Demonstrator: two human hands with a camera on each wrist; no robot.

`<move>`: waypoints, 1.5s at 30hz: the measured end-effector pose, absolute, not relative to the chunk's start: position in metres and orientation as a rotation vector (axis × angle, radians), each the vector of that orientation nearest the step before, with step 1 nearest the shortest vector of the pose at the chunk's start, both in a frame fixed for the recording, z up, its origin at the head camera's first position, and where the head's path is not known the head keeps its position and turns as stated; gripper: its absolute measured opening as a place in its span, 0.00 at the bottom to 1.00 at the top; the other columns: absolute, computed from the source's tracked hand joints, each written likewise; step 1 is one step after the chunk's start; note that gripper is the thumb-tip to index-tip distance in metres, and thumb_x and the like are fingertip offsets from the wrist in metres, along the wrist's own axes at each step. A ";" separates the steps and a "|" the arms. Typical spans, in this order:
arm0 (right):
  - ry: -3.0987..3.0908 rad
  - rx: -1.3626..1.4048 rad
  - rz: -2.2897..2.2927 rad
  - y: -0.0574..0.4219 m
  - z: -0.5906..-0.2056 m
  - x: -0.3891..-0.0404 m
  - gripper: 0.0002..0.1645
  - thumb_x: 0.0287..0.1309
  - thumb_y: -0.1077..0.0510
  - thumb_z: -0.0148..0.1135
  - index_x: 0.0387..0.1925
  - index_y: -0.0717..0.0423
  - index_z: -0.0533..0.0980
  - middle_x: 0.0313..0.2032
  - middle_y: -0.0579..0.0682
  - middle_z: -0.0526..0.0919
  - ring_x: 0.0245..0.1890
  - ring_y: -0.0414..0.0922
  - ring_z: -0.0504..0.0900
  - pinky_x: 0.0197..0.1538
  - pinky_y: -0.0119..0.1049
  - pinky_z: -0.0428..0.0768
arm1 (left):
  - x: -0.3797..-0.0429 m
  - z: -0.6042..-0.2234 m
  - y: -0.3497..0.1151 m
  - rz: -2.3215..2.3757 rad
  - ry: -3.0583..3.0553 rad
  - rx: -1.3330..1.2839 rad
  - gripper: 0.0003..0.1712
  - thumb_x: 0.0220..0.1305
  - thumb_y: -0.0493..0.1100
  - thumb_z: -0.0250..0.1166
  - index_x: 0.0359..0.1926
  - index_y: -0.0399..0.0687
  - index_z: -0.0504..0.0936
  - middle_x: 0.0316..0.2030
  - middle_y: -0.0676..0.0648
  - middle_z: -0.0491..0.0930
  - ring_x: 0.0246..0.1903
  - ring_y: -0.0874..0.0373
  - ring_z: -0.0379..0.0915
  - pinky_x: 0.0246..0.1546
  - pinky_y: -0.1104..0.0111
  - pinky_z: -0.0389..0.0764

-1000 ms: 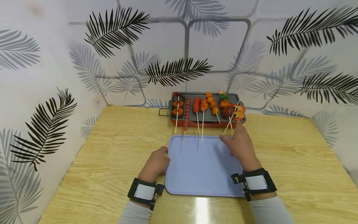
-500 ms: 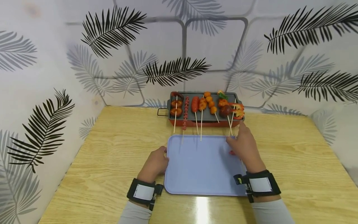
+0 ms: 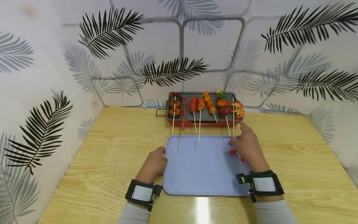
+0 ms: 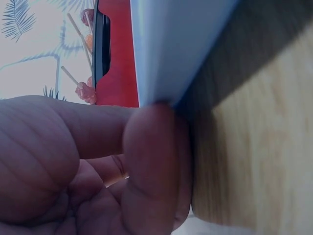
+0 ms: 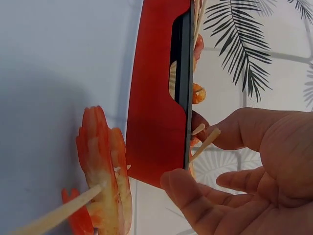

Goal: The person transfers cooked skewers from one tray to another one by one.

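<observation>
Shifting rightward since the earlier frame, the right hand (image 3: 248,147) is holding nothing, fingers spreading near the stick of the red-edged skewer (image 3: 238,112), which is now lying straighter across the red-based grill (image 3: 208,123). The left hand (image 3: 153,163) is gripping the left edge of the blue tray (image 3: 195,168); the tray is resting on the bench (image 3: 293,149), carrying a crab-stick skewer (image 5: 100,161). Caution: fingers brushing the overhanging stick could be dislodging the red-edged skewer.

The head view looks forward and down at the tray (image 3: 201,168). Both wrist views, close at its edges, face the grill (image 3: 209,124) beyond, which they share.
</observation>
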State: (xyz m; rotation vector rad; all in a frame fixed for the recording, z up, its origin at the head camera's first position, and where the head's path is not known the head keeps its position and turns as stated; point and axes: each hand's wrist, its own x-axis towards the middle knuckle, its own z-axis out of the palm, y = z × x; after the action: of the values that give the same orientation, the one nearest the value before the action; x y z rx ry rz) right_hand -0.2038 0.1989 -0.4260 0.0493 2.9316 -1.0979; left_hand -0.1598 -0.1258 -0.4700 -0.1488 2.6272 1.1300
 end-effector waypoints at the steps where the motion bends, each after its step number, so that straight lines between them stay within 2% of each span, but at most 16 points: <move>1: 2.926 0.043 -1.096 0.200 -0.425 -0.204 0.46 0.60 0.61 0.57 0.73 0.74 0.49 0.64 0.74 0.63 0.54 0.64 0.75 0.55 0.60 0.74 | -0.160 -0.470 -0.126 1.127 2.627 -0.149 0.22 0.71 0.35 0.56 0.63 0.32 0.70 0.40 0.37 0.80 0.22 0.55 0.76 0.19 0.66 0.77; 8: 2.891 0.038 -1.103 0.201 -0.424 -0.208 0.41 0.62 0.65 0.54 0.72 0.74 0.51 0.59 0.72 0.68 0.52 0.63 0.76 0.49 0.55 0.77 | -0.160 -0.470 -0.127 1.140 2.622 -0.158 0.23 0.70 0.35 0.56 0.63 0.32 0.71 0.37 0.39 0.80 0.22 0.55 0.76 0.19 0.67 0.78; 15: 2.857 0.111 -1.138 0.203 -0.427 -0.210 0.32 0.66 0.63 0.52 0.68 0.74 0.62 0.54 0.70 0.74 0.51 0.62 0.75 0.52 0.57 0.75 | -0.161 -0.470 -0.127 1.151 2.612 -0.162 0.23 0.69 0.35 0.57 0.63 0.33 0.71 0.35 0.40 0.79 0.22 0.55 0.76 0.19 0.66 0.78; 19: 2.793 0.144 -1.207 0.207 -0.430 -0.213 0.30 0.67 0.60 0.52 0.66 0.71 0.65 0.52 0.66 0.75 0.46 0.57 0.77 0.46 0.51 0.78 | -0.162 -0.470 -0.128 1.140 2.619 -0.154 0.23 0.69 0.35 0.57 0.64 0.33 0.71 0.33 0.41 0.79 0.22 0.55 0.76 0.20 0.67 0.78; 25: 2.622 0.199 -1.363 0.210 -0.434 -0.219 0.29 0.67 0.61 0.53 0.66 0.68 0.63 0.45 0.62 0.72 0.32 0.51 0.79 0.34 0.40 0.79 | -0.162 -0.470 -0.129 1.128 2.601 -0.160 0.23 0.70 0.36 0.56 0.64 0.33 0.70 0.29 0.43 0.78 0.19 0.55 0.74 0.18 0.67 0.76; 34: 2.536 0.223 -1.469 0.209 -0.440 -0.223 0.27 0.66 0.65 0.53 0.63 0.69 0.60 0.44 0.61 0.69 0.29 0.46 0.77 0.32 0.37 0.80 | -0.161 -0.470 -0.128 1.142 2.591 -0.164 0.24 0.70 0.35 0.56 0.65 0.33 0.70 0.28 0.43 0.77 0.18 0.56 0.74 0.16 0.68 0.76; 39: 2.515 0.231 -1.546 0.209 -0.441 -0.223 0.26 0.66 0.67 0.53 0.61 0.70 0.59 0.41 0.59 0.71 0.26 0.44 0.77 0.28 0.34 0.79 | -0.162 -0.471 -0.128 1.137 2.603 -0.149 0.23 0.70 0.35 0.56 0.64 0.33 0.71 0.28 0.43 0.78 0.17 0.56 0.74 0.15 0.69 0.75; 45: 2.538 0.261 -1.536 0.209 -0.439 -0.222 0.26 0.66 0.67 0.54 0.62 0.69 0.59 0.42 0.60 0.71 0.26 0.45 0.79 0.28 0.36 0.79 | -0.162 -0.471 -0.128 1.126 2.606 -0.142 0.23 0.70 0.35 0.57 0.63 0.33 0.72 0.28 0.43 0.78 0.18 0.56 0.74 0.16 0.69 0.76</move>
State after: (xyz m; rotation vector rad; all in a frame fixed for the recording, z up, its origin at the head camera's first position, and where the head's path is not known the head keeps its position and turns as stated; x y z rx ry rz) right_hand -0.2222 0.2093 -0.4393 0.2611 2.5376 -1.5356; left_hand -0.1618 -0.1282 -0.4705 -0.1418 2.6061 1.1259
